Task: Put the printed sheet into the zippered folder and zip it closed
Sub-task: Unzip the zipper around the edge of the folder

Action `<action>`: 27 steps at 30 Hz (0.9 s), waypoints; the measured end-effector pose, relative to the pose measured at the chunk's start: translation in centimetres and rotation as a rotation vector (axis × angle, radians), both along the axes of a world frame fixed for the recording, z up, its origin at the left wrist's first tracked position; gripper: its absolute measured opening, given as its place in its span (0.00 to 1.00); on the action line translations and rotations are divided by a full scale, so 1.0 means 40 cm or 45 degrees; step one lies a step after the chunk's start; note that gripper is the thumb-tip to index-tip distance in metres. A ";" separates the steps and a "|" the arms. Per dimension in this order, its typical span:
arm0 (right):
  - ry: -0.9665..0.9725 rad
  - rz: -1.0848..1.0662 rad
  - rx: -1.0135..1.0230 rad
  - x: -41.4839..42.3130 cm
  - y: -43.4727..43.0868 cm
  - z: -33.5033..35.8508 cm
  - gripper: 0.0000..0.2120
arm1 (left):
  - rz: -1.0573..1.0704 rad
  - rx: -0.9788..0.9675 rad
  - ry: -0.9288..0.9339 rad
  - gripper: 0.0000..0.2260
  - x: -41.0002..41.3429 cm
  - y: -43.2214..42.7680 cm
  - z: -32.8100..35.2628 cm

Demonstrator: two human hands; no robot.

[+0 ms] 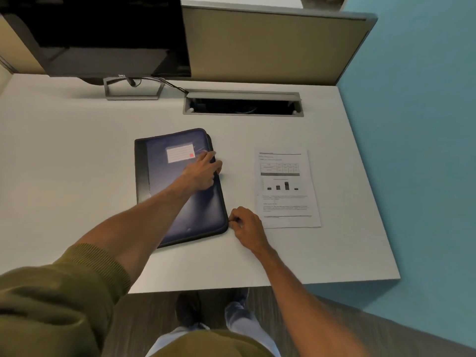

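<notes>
Bench (pixel 77 155) filled most of the frame, a pale grey top with a dark monitor (pixel 103 34) at the upper left and an open cable slot (pixel 243 105) just right of the monitor's stand. A tan partition panel (pixel 270 47) stood along the far edge. Next in size, the zippered folder (pixel 175 202) lay flat in the middle of the frame, dark blue with a white label (pixel 179 153) near its top. It looked closed, its zipper edge running down the right side. The printed sheet (pixel 286 189) lay flat to the right of the folder, apart from it, showing a table and a small bar chart. The left hand (pixel 202 173) rested on the folder's upper right part, its grip spread flat with fingertips over the right edge. The right hand (pixel 246 225) sat at the folder's lower right corner, its grip pressed together at the zipper edge; what it pinched was too small to tell.
</notes>
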State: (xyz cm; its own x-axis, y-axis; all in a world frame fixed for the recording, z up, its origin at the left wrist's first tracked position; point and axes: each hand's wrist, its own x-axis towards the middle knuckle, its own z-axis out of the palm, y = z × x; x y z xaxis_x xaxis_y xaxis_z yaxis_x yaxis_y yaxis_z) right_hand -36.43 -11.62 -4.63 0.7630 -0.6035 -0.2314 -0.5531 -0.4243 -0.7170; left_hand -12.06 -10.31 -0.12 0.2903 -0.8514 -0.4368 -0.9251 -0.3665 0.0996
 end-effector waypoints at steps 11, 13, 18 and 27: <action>-0.039 -0.268 -0.063 -0.008 0.110 -0.002 0.02 | 0.342 -0.147 0.113 0.29 -0.002 0.181 -0.008; -0.048 -0.300 -0.106 -0.009 0.125 -0.002 0.01 | 0.330 -0.068 0.118 0.33 0.010 0.252 -0.018; -0.079 -0.456 -0.150 -0.001 0.174 -0.003 0.03 | 0.419 0.034 0.230 0.56 -0.003 0.440 -0.044; -0.109 -0.627 -0.131 0.007 0.243 -0.004 0.04 | 0.172 -0.023 0.103 0.50 -0.049 0.553 -0.073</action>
